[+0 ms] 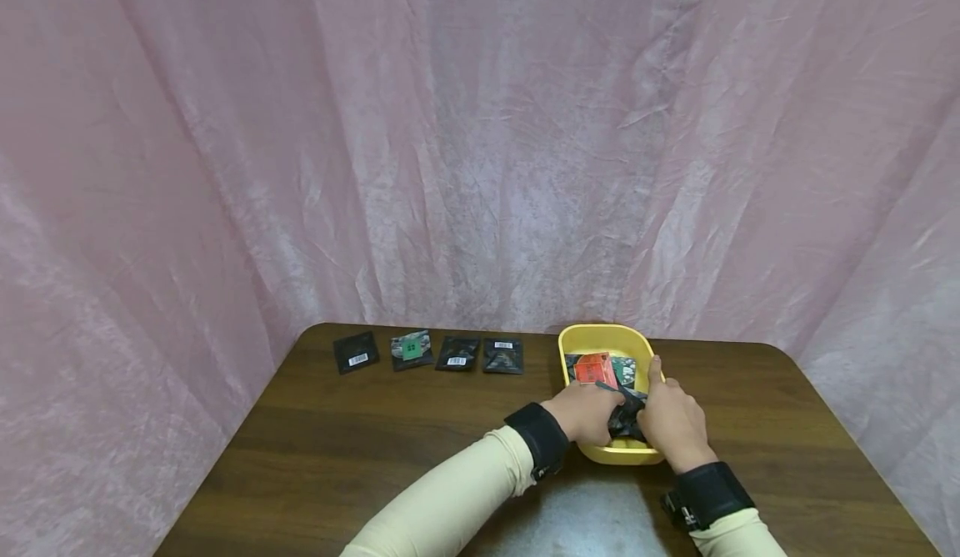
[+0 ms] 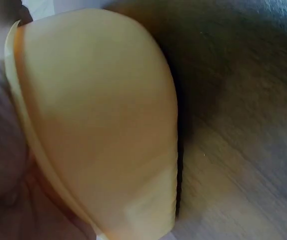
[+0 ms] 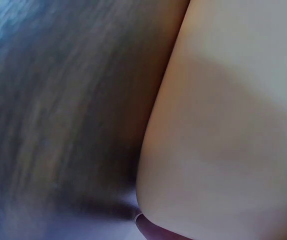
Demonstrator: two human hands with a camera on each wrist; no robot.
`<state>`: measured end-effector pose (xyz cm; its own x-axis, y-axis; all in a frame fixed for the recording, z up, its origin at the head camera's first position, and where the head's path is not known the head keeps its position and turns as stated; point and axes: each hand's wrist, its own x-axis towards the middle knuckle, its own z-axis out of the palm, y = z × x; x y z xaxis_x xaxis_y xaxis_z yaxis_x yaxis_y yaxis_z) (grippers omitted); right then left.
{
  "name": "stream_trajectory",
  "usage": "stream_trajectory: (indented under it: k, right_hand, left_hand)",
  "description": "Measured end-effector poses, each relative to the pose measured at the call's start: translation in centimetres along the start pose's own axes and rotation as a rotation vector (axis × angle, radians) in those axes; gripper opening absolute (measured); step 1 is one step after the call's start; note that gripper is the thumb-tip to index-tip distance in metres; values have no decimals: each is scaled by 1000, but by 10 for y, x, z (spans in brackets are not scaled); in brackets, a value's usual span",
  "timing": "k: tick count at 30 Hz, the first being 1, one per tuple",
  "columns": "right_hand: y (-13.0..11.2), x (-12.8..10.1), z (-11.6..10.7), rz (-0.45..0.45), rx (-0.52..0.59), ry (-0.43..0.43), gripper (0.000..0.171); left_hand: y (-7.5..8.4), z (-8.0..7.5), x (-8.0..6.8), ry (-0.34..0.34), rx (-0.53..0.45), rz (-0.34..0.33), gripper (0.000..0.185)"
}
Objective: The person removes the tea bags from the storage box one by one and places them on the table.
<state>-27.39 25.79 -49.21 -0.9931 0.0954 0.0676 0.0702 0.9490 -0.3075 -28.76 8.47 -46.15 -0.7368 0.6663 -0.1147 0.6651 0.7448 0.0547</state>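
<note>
Yellow plastic tub (image 1: 570,342) sits right of centre on the dark wood surface (image 1: 390,449), both hands in it. Head view: left hand (image 1: 587,411) and right hand (image 1: 673,424) meet over a dark foil packet (image 1: 624,413) at the tub's near end; left fingers look curled round it, right fingers also on it with the index finger sticking up toward the far rim. Grip on both sides reads as closed on that packet (fingertips partly hidden, so moderate confidence). More sachets lie in the tub, an orange-red one (image 1: 596,368) and a green-patterned one (image 1: 623,369). Four packets are laid out in a row (image 1: 430,352) along the surface's far edge, left of the tub, well apart from the hands. Pink cloth backdrop (image 1: 480,140) behind.

Left wrist view: only the tub's yellow outer wall (image 2: 98,125) close up, wood surface (image 2: 243,150) beside it; blurred skin at left edge, fingers not readable.

Right wrist view: blurred pale tub wall (image 3: 223,125) and surface (image 3: 58,110); no fingers shown.

Step judged: picking a packet out of the tub. Next move calls for lifting it clear of the rim and carrying it left to the row's open end, likely one-handed.
</note>
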Motion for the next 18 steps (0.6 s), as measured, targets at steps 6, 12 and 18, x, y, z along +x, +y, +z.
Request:
stream_trajectory:
  k: [6, 12, 18]
  right_hand:
    - [1, 1, 1, -7, 2, 0, 91]
    - [1, 1, 0, 6, -3, -16, 92]
    - [0, 0, -1, 7, -4, -24, 92]
  left_hand:
    - [3, 6, 2, 90, 52, 8, 26]
    - [0, 14, 2, 196, 29, 56, 17]
    - [-3, 26, 4, 292, 43, 54, 12]
